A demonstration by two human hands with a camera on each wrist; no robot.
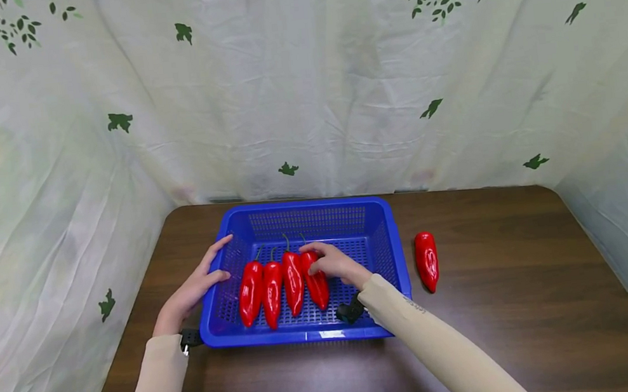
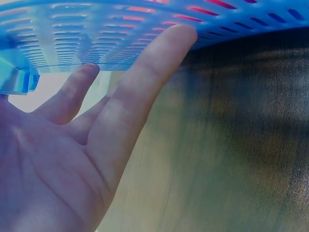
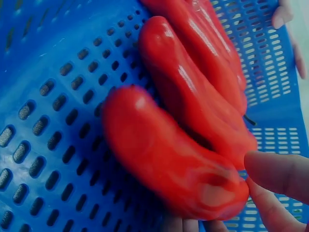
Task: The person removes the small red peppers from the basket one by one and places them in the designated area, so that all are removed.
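A blue slotted plastic basket stands on the table, with several glossy red chili peppers lying side by side inside. My right hand holds the rightmost chili pepper near its upper end. In the right wrist view, the thumb is at that end and fingertips show beneath the pepper. At the basket's left side, my left hand grips the rim, its thumb over the edge. Straight fingers reach the outer slotted wall in the left wrist view. Another red chili pepper lies outside, right of the basket.
The brown wooden table extends to the right and in front of the basket. A pale curtain with leaf prints hangs behind and along both sides. A black wrist camera on my right arm hangs over the basket floor.
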